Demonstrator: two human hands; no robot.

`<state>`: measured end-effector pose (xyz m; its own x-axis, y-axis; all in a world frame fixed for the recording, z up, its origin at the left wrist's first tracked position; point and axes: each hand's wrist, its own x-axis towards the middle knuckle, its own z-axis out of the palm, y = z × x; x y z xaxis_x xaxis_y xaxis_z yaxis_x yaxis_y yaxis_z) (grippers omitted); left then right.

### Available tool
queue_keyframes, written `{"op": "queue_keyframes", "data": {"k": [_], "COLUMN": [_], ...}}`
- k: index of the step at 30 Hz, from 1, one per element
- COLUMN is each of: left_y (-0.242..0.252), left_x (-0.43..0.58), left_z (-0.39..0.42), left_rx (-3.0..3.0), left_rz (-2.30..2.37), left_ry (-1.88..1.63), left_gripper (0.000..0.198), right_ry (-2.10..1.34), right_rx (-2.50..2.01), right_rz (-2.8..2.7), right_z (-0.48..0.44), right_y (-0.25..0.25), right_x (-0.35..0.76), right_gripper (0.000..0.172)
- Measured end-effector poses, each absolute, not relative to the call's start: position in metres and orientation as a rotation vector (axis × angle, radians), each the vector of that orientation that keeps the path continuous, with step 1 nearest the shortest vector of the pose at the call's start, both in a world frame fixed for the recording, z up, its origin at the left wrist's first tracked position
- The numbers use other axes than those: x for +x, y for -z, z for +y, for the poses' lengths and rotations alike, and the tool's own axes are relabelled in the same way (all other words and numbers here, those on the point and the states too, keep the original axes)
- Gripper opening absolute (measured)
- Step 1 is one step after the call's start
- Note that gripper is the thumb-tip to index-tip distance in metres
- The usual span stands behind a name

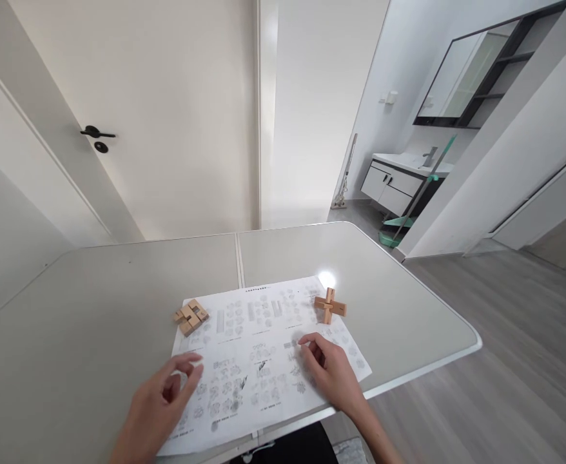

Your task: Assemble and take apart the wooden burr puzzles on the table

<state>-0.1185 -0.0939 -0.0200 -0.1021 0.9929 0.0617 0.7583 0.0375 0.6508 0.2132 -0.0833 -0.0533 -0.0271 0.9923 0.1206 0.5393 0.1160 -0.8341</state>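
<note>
My left hand (160, 396) hovers at the left edge of a large white printed sheet (244, 412), fingers curved and a gap between thumb and index finger. Nothing shows in it. Over the sheet's right part, my right hand (334, 370) is loosely curled, thumb and index tips slightly apart, with nothing visible between them. Beyond the left hand, a flat wooden interlocking block puzzle (191, 316) lies on the paper's upper left corner. A cross-shaped wooden puzzle (330, 305) rests at the upper right edge. Small diagrams and text cover the sheet; the print is too small to read.
The grey folding table (409, 322) has a pale rim and a seam across its middle. A closed door (181, 116) stands behind it. Back right are a sink cabinet (392, 187), a mirror (469, 71), a mop (347, 171) and a green dustpan (390, 238).
</note>
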Motion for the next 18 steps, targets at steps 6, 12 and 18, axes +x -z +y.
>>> {"op": "queue_keyframes", "data": {"k": [6,12,18], "left_y": [0.027,0.023,0.016], "left_x": [-0.136,-0.132,-0.126], "left_z": [-0.107,-0.110,-0.115], "left_rx": [1.746,1.758,1.762], "left_rz": [1.780,1.775,1.819], "left_ry": [-0.676,-0.663,-0.695], "left_gripper": [0.050,0.051,0.052], "right_ry": [-0.880,-0.759,-0.592], "right_rx": [-1.471,-1.454,-1.634], "right_rz": [-1.486,-1.025,-0.983], "right_z": [-0.082,-0.084,-0.074], "right_y": [0.056,0.069,0.066], "right_x": [0.213,0.219,0.239], "right_gripper": [0.036,0.037,0.046]}}
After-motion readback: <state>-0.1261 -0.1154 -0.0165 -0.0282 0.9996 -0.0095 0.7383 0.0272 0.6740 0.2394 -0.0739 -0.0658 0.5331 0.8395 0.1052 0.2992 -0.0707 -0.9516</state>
